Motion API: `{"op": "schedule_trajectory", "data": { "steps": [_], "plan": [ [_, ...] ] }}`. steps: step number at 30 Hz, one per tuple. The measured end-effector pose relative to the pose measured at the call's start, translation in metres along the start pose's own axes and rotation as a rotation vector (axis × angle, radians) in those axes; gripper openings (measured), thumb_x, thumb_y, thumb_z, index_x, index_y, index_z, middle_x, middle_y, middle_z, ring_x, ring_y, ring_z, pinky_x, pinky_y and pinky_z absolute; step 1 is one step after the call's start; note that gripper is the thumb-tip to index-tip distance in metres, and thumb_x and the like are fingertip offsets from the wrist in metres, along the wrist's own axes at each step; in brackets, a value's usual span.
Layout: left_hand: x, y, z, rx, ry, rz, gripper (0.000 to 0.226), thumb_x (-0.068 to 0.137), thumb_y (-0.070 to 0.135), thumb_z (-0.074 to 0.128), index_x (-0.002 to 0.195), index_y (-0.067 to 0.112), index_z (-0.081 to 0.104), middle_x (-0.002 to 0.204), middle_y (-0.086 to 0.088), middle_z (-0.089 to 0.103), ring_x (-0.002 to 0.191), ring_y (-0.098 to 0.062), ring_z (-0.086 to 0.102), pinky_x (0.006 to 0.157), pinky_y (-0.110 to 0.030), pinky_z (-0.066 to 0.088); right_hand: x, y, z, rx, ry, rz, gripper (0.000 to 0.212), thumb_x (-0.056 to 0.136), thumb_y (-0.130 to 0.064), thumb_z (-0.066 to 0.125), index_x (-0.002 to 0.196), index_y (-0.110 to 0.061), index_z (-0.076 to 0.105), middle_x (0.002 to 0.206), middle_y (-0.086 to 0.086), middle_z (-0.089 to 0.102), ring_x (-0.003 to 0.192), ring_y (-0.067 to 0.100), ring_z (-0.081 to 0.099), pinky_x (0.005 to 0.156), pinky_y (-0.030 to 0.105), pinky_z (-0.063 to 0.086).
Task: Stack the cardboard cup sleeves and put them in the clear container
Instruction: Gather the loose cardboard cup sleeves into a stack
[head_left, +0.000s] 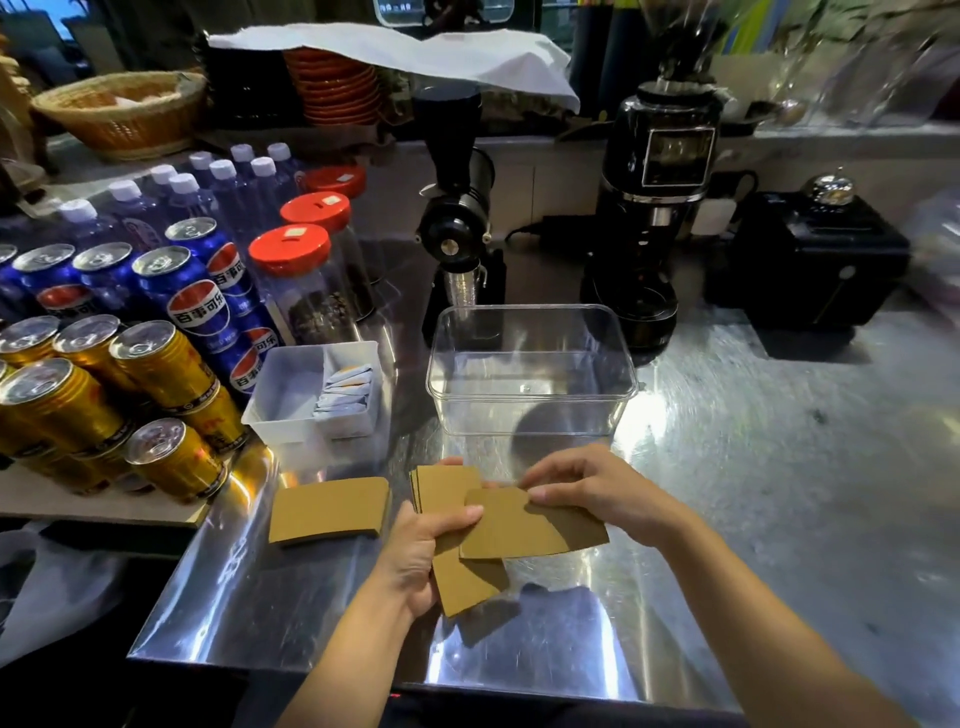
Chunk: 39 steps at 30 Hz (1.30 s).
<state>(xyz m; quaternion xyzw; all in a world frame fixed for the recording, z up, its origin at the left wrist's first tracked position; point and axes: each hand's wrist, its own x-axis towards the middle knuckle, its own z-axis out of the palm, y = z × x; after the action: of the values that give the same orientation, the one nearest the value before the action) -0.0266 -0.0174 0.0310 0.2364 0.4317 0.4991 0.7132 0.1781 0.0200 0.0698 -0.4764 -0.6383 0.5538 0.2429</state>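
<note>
My left hand (418, 558) grips a small stack of brown cardboard cup sleeves (457, 566) just above the steel counter, thumb on top. My right hand (587, 488) pinches the top edge of a single sleeve (524, 530) lying crosswise over that stack. Another flat sleeve pile (330, 510) rests on the counter to the left of my hands. The clear container (530, 413) stands open and empty directly behind my hands, with nothing inside it.
A white divided tray (280, 400) with sachets sits left of the container. Gold and blue drink cans (156, 364), water bottles and red-lidded jars (301, 280) crowd the left. Two black grinders (654, 208) and a black box (815, 260) stand behind. The counter's front edge (415, 680) is near.
</note>
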Motion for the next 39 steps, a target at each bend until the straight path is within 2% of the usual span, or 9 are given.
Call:
{"op": "schedule_trajectory", "data": {
  "steps": [6, 10, 13, 18, 22, 28, 33, 36, 39],
  "plan": [
    [0.003, -0.003, 0.007, -0.017, 0.166, 0.151, 0.053, 0.064, -0.018, 0.062, 0.104, 0.016, 0.057, 0.088, -0.017, 0.069, 0.081, -0.033, 0.065, 0.078, -0.052, 0.054, 0.001, 0.012, 0.002, 0.159, 0.134, 0.05, 0.029, 0.076, -0.029, 0.072, 0.103, -0.024, 0.062, 0.071, -0.003, 0.061, 0.057, 0.014, 0.054, 0.04, 0.019, 0.037],
    [0.003, -0.001, 0.008, -0.056, 0.251, 0.167, 0.055, 0.067, -0.021, 0.058, 0.111, 0.012, 0.054, 0.09, -0.017, 0.066, 0.083, -0.035, 0.062, 0.079, -0.055, 0.052, 0.004, 0.017, 0.009, 0.331, 0.168, -0.011, 0.024, 0.082, -0.012, 0.066, 0.105, -0.012, 0.059, 0.063, -0.002, 0.071, 0.04, 0.014, 0.05, 0.034, 0.021, 0.032],
    [-0.006, 0.0, 0.009, -0.062, 0.131, 0.042, 0.049, 0.065, -0.009, 0.065, 0.107, 0.014, 0.058, 0.079, -0.014, 0.073, 0.069, -0.032, 0.068, 0.057, -0.045, 0.058, 0.009, 0.015, 0.011, 0.368, 0.283, -0.024, 0.022, 0.083, -0.009, 0.064, 0.104, -0.013, 0.06, 0.068, -0.004, 0.07, 0.045, 0.015, 0.048, 0.035, 0.019, 0.034],
    [-0.014, -0.001, 0.009, -0.143, -0.114, -0.299, 0.04, 0.071, 0.017, 0.069, 0.108, 0.003, 0.066, 0.095, -0.022, 0.069, 0.076, -0.034, 0.066, 0.066, -0.045, 0.058, 0.014, 0.009, 0.005, 0.335, 0.206, -0.072, 0.015, 0.075, -0.005, 0.071, 0.087, -0.015, 0.07, 0.068, 0.013, 0.058, 0.038, 0.008, 0.044, 0.036, 0.015, 0.034],
    [-0.016, -0.008, 0.007, -0.084, -0.179, -0.327, 0.027, 0.069, 0.013, 0.071, 0.094, 0.003, 0.073, 0.086, -0.018, 0.074, 0.075, -0.03, 0.07, 0.066, -0.041, 0.059, 0.017, 0.005, 0.01, 0.141, -0.007, -0.051, 0.022, 0.074, -0.011, 0.074, 0.096, -0.013, 0.071, 0.06, 0.013, 0.052, 0.04, 0.011, 0.038, 0.038, 0.019, 0.031],
    [-0.015, -0.011, 0.008, -0.108, -0.23, -0.342, 0.046, 0.064, 0.013, 0.076, 0.107, -0.001, 0.065, 0.096, -0.024, 0.07, 0.082, -0.034, 0.068, 0.066, -0.042, 0.059, 0.023, 0.004, 0.028, 0.11, -0.02, -0.053, 0.02, 0.074, -0.012, 0.074, 0.093, -0.014, 0.069, 0.063, 0.007, 0.053, 0.05, 0.01, 0.042, 0.042, 0.016, 0.031],
    [-0.007, -0.01, 0.001, -0.164, -0.054, -0.296, 0.034, 0.068, 0.025, 0.069, 0.093, 0.002, 0.072, 0.082, -0.017, 0.072, 0.069, -0.029, 0.066, 0.069, -0.041, 0.054, 0.023, 0.008, 0.021, 0.328, 0.17, -0.032, 0.015, 0.075, -0.007, 0.073, 0.075, -0.02, 0.064, 0.05, -0.007, 0.059, 0.035, 0.008, 0.044, 0.034, 0.015, 0.032],
    [-0.002, -0.008, -0.004, -0.274, 0.056, -0.208, 0.032, 0.07, 0.029, 0.065, 0.09, 0.004, 0.07, 0.076, -0.013, 0.071, 0.064, -0.025, 0.065, 0.07, -0.037, 0.053, 0.022, 0.014, 0.013, 0.47, 0.367, -0.039, 0.015, 0.08, -0.003, 0.066, 0.076, -0.01, 0.053, 0.066, 0.014, 0.06, 0.047, 0.02, 0.057, 0.036, 0.021, 0.043],
    [0.001, -0.007, -0.005, -0.305, 0.088, -0.104, 0.029, 0.07, 0.022, 0.064, 0.09, 0.003, 0.067, 0.071, -0.009, 0.072, 0.06, -0.02, 0.066, 0.066, -0.031, 0.056, 0.021, 0.017, 0.015, 0.708, 0.338, 0.059, 0.019, 0.083, 0.005, 0.058, 0.078, -0.007, 0.044, 0.066, 0.018, 0.063, 0.057, 0.03, 0.069, 0.041, 0.027, 0.053]
  ]
}}
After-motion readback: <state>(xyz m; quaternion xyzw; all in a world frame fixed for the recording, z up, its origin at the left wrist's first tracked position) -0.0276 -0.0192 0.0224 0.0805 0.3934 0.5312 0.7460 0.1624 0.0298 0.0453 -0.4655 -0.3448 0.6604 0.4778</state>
